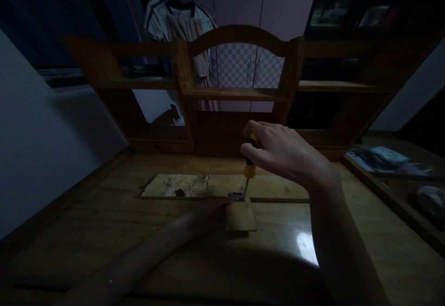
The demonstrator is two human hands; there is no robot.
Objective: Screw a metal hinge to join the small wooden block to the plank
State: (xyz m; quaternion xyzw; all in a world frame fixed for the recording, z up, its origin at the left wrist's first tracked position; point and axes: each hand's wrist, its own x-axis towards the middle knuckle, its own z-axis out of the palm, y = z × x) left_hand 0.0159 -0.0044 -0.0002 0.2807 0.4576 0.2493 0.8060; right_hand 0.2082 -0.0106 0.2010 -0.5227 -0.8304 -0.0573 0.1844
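My right hand (278, 150) is closed around the yellow and black handle of a screwdriver (249, 170). Its shaft points down, and the tip meets the right end of a small shiny metal hinge (237, 196). The hinge sits at the far edge of a small wooden block (241, 217) on the desk. From the left, my left hand (219, 208) presses against the hinge and the block's side, its thumb at the hinge. Shadow covers most of the left fingers.
Beyond my hands, a wooden shelf unit (236, 94) rises from the back of the wooden desk (167, 255). A pale, worn board (181, 185) is set into the desktop. Assorted items (389, 157) lie at the right. Clothes (187, 23) hang behind the shelf before a cabinet.
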